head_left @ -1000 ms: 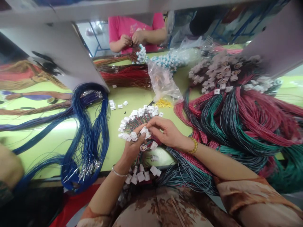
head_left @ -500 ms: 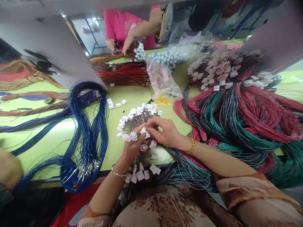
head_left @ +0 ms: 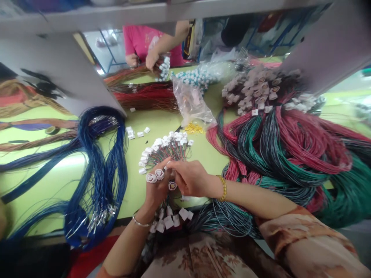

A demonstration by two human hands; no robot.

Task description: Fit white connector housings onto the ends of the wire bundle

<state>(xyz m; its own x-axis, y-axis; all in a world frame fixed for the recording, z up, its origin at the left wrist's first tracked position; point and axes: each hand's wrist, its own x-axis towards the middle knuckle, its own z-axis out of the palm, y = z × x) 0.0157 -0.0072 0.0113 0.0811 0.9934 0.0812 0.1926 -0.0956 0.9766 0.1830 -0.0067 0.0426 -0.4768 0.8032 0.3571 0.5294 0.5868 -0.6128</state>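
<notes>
Shifted toward the wire bundle [head_left: 162, 154], my right hand [head_left: 193, 178] curls closed, its hold hidden; my left hand [head_left: 156, 191] clasps the bundle, white connectors [head_left: 158, 142] fanned beyond.

Light green worktable [head_left: 160, 120], seen from its near edge.
Left: a blue wire bundle [head_left: 95, 154], partly overhanging the edge. Centre: fanned wired connectors [head_left: 158, 144], loose white housings [head_left: 130, 133], yellow pieces [head_left: 193, 128] beside a clear plastic bag [head_left: 189, 101], red wires [head_left: 145, 96] beyond. Right: heaped pink, black and green wires [head_left: 290, 146], white connectors [head_left: 257, 88] at their far end.
</notes>
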